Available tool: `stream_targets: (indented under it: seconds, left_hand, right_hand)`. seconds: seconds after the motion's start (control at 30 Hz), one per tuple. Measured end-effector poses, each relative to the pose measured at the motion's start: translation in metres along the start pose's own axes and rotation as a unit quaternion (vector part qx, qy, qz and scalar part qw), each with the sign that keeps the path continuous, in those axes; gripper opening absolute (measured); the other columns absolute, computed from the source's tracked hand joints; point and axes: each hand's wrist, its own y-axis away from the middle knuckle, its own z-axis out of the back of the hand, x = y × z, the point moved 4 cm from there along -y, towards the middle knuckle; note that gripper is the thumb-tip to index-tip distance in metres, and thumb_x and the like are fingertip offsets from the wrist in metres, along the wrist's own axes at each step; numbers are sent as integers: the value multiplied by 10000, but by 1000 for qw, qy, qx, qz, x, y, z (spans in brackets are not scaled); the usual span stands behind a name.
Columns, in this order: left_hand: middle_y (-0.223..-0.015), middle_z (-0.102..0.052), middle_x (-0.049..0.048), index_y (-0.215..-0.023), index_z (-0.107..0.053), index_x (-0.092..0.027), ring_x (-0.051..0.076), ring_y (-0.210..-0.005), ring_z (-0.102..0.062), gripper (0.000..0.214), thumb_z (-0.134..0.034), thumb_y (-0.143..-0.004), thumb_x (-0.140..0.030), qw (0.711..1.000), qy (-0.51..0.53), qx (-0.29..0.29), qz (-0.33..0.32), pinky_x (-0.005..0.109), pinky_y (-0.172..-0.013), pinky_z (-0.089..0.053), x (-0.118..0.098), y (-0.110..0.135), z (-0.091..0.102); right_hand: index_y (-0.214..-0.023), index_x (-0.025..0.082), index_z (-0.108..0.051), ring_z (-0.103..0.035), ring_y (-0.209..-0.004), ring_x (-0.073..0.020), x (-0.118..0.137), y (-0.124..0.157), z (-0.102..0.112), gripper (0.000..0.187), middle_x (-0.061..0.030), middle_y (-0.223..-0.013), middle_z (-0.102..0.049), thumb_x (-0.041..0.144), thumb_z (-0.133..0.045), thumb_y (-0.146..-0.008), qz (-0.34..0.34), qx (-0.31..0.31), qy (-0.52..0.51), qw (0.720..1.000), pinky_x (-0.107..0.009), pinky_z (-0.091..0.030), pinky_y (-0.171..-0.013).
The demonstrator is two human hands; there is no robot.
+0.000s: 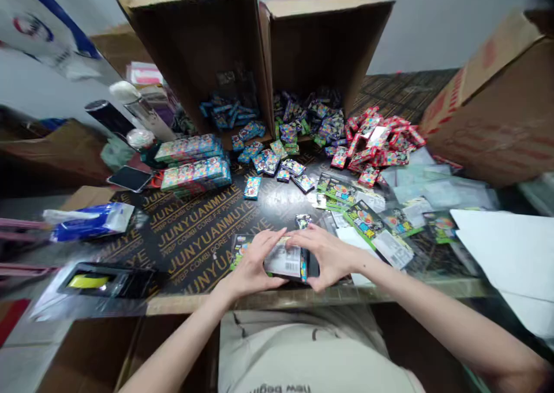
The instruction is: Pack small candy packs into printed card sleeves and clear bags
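Note:
My left hand point(253, 263) and my right hand point(326, 254) meet near the table's front edge, both closed round a small clear packet point(285, 261) with a white barcode label and colourful small boxes inside. A loose small box point(303, 220) lies just beyond my fingers. Green printed cards in clear sleeves point(366, 220) lie to the right of my right hand.
Two open cardboard boxes point(259, 52) stand tipped at the back, spilling blue small boxes point(242, 127) and mixed ones. A heap of red small boxes point(381, 139) lies at the right. Stacked display packs point(194, 168), a phone point(130, 178), a tape dispenser point(99, 280) and a large carton point(497, 116) surround.

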Motion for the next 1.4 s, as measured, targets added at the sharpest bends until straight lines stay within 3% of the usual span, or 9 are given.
stream_targets:
  seconds: [0.3, 0.47, 0.53, 0.67, 0.77, 0.9, 1.07, 1.27, 1.4]
  left_hand:
    - [-1315, -418, 117, -1406, -120, -230, 284, -1194, -397, 978, -694, -617, -281, 999, 1, -28, 23, 455, -1005, -326, 0, 0, -2]
    - [-1287, -441, 110, -1402, -144, -229, 278, -1174, -415, 971, -700, -608, -289, 1000, -3, -25, 10, 445, -990, -343, -4, -7, -4]
    - [-1256, -457, 108, -1402, -139, -226, 267, -1135, -448, 978, -706, -608, -295, 998, -6, -46, 37, 433, -970, -364, 2, -7, 4]
    - [-1207, -467, 97, -1406, -111, -234, 261, -1106, -466, 1006, -714, -601, -276, 989, -47, -86, 113, 430, -956, -370, 27, -2, 25]
    - [-1220, -453, 94, -1407, -96, -247, 271, -1116, -453, 1030, -714, -583, -237, 985, -86, -79, 129, 439, -960, -357, 40, 1, 28]
    - [-1205, -462, 101, -1412, -71, -229, 281, -1101, -446, 1073, -725, -561, -228, 984, -110, -61, 127, 438, -952, -353, 41, -3, 19]
    - [-1183, -475, 93, -1413, -50, -226, 273, -1083, -450, 1100, -734, -552, -241, 987, -93, -66, 110, 426, -945, -359, 31, -13, 14]
    - [-1184, -473, 84, -1411, -65, -238, 254, -1094, -448, 1080, -722, -554, -213, 995, -50, -29, 81, 407, -961, -355, 25, -20, 11]
    - [-1190, -465, 90, -1412, -44, -246, 262, -1095, -457, 1074, -722, -579, -272, 991, -48, -55, 110, 427, -953, -365, 32, -23, 16]
  right_hand:
    - [-1253, 219, -433, -565, -1030, -185, -21, -3, 6, 527, -67, -1194, -569, 216, -615, -758, 15, -63, -150, 987, -297, -425, -861]
    - [-1220, 241, -471, -619, -866, -180, -32, -10, 7, 524, -13, -870, -673, 51, -533, -735, -53, -150, -95, 983, -369, -394, -884]
    - [-1226, 239, -463, -589, -949, -200, -38, -9, 12, 539, -41, -984, -647, 149, -618, -718, -53, -168, -94, 980, -379, -383, -908]
    - [-1344, 223, -316, -318, -1262, -317, -66, 4, 10, 907, -136, -1384, -340, 382, -758, -568, -81, -150, -38, 985, -484, -258, -1003]
    - [-1317, 224, -352, -383, -1210, -308, -79, 12, 0, 816, -125, -1309, -437, 314, -724, -597, -89, -148, 17, 985, -493, -263, -990]
    - [-1324, 205, -317, -436, -1140, -261, -63, 12, 1, 748, -108, -1264, -476, 290, -667, -668, -79, -224, 39, 971, -420, -325, -960]
    - [-1294, 181, -361, -470, -1044, -279, -31, 0, 5, 736, -109, -1184, -526, 294, -680, -641, -60, -158, 58, 984, -435, -350, -908]
    - [-1300, 199, -347, -463, -1084, -242, -33, -4, 5, 785, -86, -1217, -513, 323, -721, -622, -4, -123, -14, 992, -378, -344, -931]
    - [-1336, 215, -285, -436, -1145, -271, -39, 1, 2, 881, -106, -1218, -530, 479, -722, -618, -70, -242, -12, 968, -442, -236, -996]
